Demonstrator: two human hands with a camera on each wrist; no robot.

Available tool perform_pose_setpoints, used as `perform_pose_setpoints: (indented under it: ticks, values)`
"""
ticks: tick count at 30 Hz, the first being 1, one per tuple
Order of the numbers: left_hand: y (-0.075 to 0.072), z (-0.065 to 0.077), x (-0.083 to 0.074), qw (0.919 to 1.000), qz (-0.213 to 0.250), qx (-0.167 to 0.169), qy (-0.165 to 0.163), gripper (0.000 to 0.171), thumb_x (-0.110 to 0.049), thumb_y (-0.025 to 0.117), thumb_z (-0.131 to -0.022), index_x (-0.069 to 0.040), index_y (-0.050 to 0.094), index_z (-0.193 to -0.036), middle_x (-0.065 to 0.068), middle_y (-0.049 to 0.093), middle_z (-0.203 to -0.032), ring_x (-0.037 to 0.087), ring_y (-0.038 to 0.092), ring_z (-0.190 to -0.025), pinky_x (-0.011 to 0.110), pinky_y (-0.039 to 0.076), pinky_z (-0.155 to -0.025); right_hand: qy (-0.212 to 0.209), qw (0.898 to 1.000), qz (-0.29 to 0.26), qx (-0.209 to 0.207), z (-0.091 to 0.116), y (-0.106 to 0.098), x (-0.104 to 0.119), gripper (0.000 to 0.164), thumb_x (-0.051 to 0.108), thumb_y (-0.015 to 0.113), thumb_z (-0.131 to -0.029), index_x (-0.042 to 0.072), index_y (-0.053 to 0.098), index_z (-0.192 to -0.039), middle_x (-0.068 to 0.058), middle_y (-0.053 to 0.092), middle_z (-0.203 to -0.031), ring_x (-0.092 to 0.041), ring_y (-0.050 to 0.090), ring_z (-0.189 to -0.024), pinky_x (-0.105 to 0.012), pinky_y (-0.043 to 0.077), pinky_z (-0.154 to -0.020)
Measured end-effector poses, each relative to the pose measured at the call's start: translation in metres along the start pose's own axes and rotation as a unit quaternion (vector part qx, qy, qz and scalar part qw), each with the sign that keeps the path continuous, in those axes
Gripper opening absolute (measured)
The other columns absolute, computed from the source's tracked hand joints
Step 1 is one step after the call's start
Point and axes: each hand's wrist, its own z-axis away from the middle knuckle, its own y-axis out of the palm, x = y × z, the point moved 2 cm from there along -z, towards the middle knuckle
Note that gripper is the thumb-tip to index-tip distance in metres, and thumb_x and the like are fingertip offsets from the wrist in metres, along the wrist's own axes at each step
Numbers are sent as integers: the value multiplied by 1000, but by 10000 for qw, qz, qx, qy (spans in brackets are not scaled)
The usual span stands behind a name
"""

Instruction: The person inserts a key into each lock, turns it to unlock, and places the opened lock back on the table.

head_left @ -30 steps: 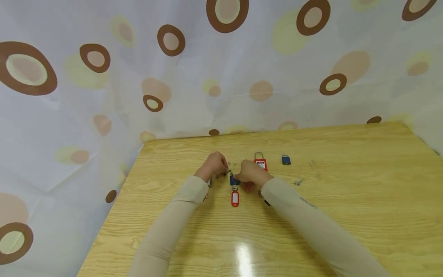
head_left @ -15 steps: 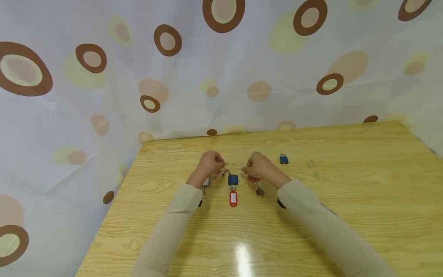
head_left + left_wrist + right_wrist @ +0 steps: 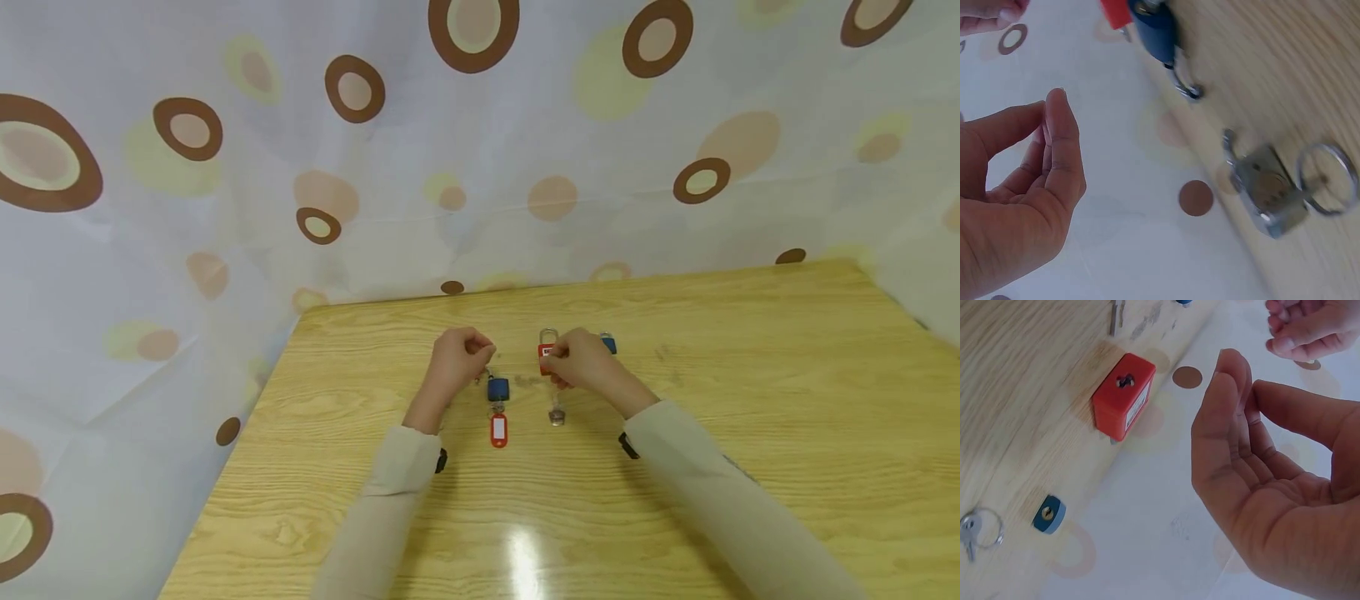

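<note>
My left hand is raised above the table, left of a blue padlock with its shackle swung aside. A ring with a red key tag hangs from the padlock's keyhole end. In the left wrist view, that hand's thumb and index tip meet with nothing between them. My right hand hovers over a red padlock, partly covering it. Loosely bent fingers on this hand hold nothing in the right wrist view. A key lies on the wood below it.
A smaller blue padlock lies beyond the right hand, with keys on a ring nearby. Near the left hand is a silver padlock with a key and ring. The wooden table meets a patterned curtain behind.
Both hands have come off the blue padlock and drawn apart. The right hand has moved to the right, uncovering the key below it; the padlock stays on the table.
</note>
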Motion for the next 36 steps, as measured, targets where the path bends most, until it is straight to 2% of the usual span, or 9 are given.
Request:
perform_pose_setpoints:
  ticks: [5, 9, 13, 18, 24, 28, 30, 33, 36]
  values:
    - [0, 8, -11, 9987, 425, -282, 0, 14, -11, 62, -95, 2, 67, -98, 20, 65, -87, 33, 67, -74, 40, 57, -66, -11, 9999, -35, -163, 5, -4, -7, 21, 8, 55, -97, -11, 65, -93, -22, 68, -84, -31, 68, -76, -39, 57, -70]
    - [-4, 17, -20, 9955, 770, -541, 90, 13, -8, 63, -93, 3, 68, -97, 15, 64, -82, 34, 66, -73, 35, 57, -64, 25, 9997, 71, -228, 9, -5, -12, 20, 7, 57, -96, -11, 66, -94, -20, 67, -81, -28, 67, -73, -37, 56, -68]
    - [-7, 23, -25, 9942, 843, -612, 247, 13, -8, 63, -93, 4, 67, -97, 12, 64, -80, 31, 66, -71, 30, 56, -61, 107, 9990, 298, -303, 11, -4, -17, 16, 7, 61, -93, -7, 66, -88, -13, 66, -74, -24, 65, -68, -31, 53, -63]
    - [-8, 25, -28, 9923, 959, -680, 390, 11, -8, 64, -93, 2, 68, -96, 16, 65, -81, 25, 65, -67, 38, 57, -65, 285, 9970, 674, -249, 12, 4, -23, 15, 8, 66, -90, -1, 64, -78, -7, 62, -69, -16, 56, -63, -26, 45, -56]
    - [-7, 25, -32, 9916, 1025, -655, 438, 12, -7, 64, -93, 4, 68, -97, 15, 64, -81, 31, 66, -70, 41, 57, -67, 471, 9923, 1141, 92, 16, 19, -24, 27, 12, 75, -83, 2, 58, -64, -1, 48, -62, -14, 39, -57, -25, 35, -51]
    - [-6, 26, -34, 9914, 1069, -601, 457, 12, -7, 64, -93, 4, 68, -97, 15, 64, -81, 35, 65, -73, 42, 57, -67, 327, 9868, 1582, 99, 16, 28, -18, 38, 15, 81, -78, 5, 49, -61, 0, 36, -60, -13, 33, -56, -25, 29, -51]
    - [-5, 25, -34, 9913, 1084, -583, 465, 11, -6, 64, -92, 3, 68, -96, 15, 64, -81, 37, 65, -75, 42, 57, -67, 235, 9844, 1744, 17, 16, 31, -14, 37, 13, 83, -75, 3, 49, -64, -1, 38, -61, -14, 34, -57, -26, 32, -52]
    - [-4, 24, -35, 9912, 1085, -568, 496, 10, -6, 64, -92, 3, 67, -95, 16, 64, -81, 40, 65, -76, 39, 57, -66, 187, 9811, 1920, -133, 15, 34, -11, 29, 8, 84, -73, -2, 56, -74, -5, 51, -69, -17, 42, -62, -29, 41, -57]
    - [-3, 24, -35, 9913, 1088, -535, 502, 10, -6, 64, -92, 3, 67, -96, 16, 64, -82, 36, 65, -74, 42, 57, -68, 233, 9786, 2029, -256, 13, 34, -10, 27, 4, 84, -71, -3, 60, -77, -7, 57, -72, -18, 47, -63, -32, 46, -60]
